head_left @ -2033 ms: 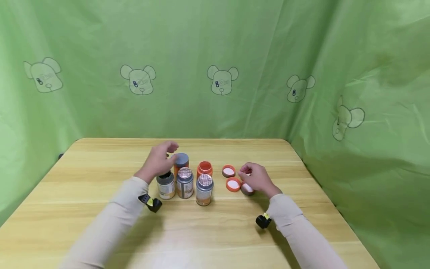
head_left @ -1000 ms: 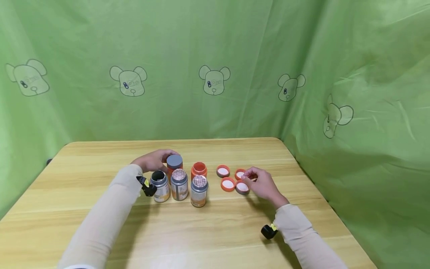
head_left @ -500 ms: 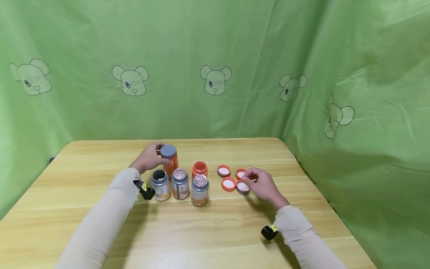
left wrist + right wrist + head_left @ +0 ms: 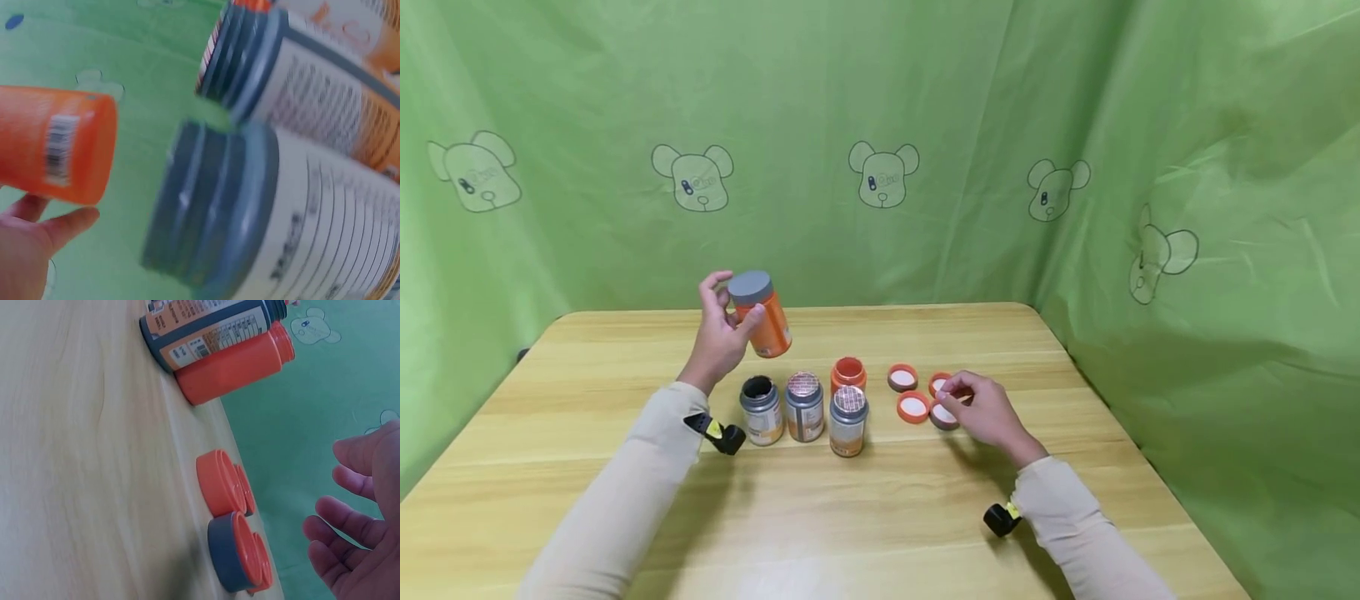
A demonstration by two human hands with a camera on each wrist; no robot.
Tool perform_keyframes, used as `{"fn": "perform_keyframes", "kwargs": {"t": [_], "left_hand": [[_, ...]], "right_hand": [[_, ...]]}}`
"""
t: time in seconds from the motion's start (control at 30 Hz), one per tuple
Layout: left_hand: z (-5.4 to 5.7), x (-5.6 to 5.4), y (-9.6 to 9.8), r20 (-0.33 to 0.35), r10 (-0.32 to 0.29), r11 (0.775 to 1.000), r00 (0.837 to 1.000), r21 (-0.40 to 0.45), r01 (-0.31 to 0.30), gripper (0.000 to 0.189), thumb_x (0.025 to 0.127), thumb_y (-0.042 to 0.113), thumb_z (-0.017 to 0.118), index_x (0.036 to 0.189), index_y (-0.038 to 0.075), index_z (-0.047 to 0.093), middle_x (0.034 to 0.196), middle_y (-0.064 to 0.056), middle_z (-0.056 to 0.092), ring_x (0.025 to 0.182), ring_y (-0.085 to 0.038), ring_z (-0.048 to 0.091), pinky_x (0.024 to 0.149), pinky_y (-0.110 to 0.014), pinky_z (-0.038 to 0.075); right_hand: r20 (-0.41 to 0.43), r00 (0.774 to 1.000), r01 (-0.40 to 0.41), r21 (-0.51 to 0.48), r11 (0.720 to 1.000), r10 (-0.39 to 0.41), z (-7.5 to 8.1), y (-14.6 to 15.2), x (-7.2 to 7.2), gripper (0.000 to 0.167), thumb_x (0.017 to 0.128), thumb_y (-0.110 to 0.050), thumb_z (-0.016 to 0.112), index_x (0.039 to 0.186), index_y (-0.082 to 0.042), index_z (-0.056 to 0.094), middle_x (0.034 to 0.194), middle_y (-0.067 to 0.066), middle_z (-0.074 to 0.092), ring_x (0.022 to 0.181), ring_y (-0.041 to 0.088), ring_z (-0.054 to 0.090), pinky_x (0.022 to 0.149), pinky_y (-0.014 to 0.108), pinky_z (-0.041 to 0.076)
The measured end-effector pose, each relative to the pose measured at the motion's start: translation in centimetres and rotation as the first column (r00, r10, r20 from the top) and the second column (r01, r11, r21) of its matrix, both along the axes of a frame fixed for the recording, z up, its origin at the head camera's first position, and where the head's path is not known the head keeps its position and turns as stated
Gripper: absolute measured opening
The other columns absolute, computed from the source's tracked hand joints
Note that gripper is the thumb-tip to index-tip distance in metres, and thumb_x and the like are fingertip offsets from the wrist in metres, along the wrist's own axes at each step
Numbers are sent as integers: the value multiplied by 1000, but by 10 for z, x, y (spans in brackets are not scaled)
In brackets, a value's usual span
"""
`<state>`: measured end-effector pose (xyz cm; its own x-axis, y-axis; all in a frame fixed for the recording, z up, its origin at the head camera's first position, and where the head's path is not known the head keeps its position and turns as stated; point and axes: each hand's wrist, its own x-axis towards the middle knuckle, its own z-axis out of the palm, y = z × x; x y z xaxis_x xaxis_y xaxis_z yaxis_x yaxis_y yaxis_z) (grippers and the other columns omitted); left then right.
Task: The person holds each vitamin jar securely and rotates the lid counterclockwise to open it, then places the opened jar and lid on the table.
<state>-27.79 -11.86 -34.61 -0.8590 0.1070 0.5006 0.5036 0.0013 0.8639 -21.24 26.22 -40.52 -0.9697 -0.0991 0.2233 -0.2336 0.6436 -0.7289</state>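
My left hand grips an orange jar topped with a grey lid, held tilted above the back of the table. Below it stand an uncapped grey jar, two grey jars with foil-sealed mouths, one in the middle and one in front, and an uncapped orange jar. Over several upturned lids hovers my right hand, fingers loosely bent around nothing. Nearest to it is a grey-sided lid; an orange lid lies just left.
Another grey-sided lid and a second orange lid sit farther back. Everything stands on a light wooden table. Green curtain encloses the back and sides.
My left hand has gone from over the jars to grasping the lidded orange jar, then lifted it up and to the left. The right hand shifted slightly, then stayed over the lids.
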Motion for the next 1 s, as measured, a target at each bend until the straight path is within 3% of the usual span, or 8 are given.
{"fn": "perform_keyframes", "kwargs": {"t": [0.13,0.27,0.43,0.57,0.67,0.8,0.9,1.0], "left_hand": [[4,10,5,-113,-5,1000,994,-25,2,59,99,17,54,139,4,13,128,-18,42,96,-21,56,84,-25,47],[5,21,13,-161,-34,996,986,-83,20,74,93,44,60,137,5,15,126,-22,43,92,-26,56,79,-27,49],[11,42,31,-87,-46,989,995,-146,33,72,85,20,76,129,1,23,123,-23,45,97,-41,60,80,-44,54],[15,60,52,-74,8,965,997,-260,-27,65,73,10,85,117,-1,39,112,-20,54,87,-34,64,70,-38,56],[14,73,68,-129,7,927,992,-372,-55,61,67,15,89,110,1,48,100,-15,60,78,-24,64,62,-30,55],[9,88,89,-287,-45,833,957,-540,-123,61,65,26,91,106,3,53,93,-7,61,73,-14,59,59,-23,51],[6,98,102,-367,-88,752,926,-634,-180,61,66,35,90,106,5,55,90,-3,59,69,-12,53,59,-22,47],[5,106,112,-391,-122,696,912,-689,-202,61,68,40,87,108,6,56,89,-1,58,67,-10,52,57,-23,45]], "right_hand": [[-26,1000,-3,-1,1000,3,4,-5,2,6,90,-14,69,91,-9,67,87,4,65,77,21,60,67,31,50],[-66,997,-27,-8,1000,26,8,-11,5,6,88,-11,71,90,-7,67,86,4,65,76,18,59,68,30,49],[-110,991,-78,-32,996,74,9,-20,9,9,91,-14,69,93,-5,67,85,4,65,75,18,59,67,29,50],[-142,982,-133,-64,989,123,10,-29,13,13,95,-14,62,98,-2,66,85,4,65,74,18,59,65,29,50],[-178,965,-208,-85,974,190,14,-38,19,17,101,-12,52,103,0,63,90,9,65,79,22,62,69,32,52],[-241,916,-354,-105,929,322,22,-51,27,33,106,-20,36,117,6,53,97,17,67,85,31,65,75,39,54],[-291,872,-436,-99,894,393,29,-58,35,45,107,-31,30,126,6,45,98,17,68,82,26,65,72,39,55],[-330,854,-439,-40,898,403,36,-65,41,50,105,-42,31,125,1,47,90,9,67,75,14,61,65,30,52]]}}
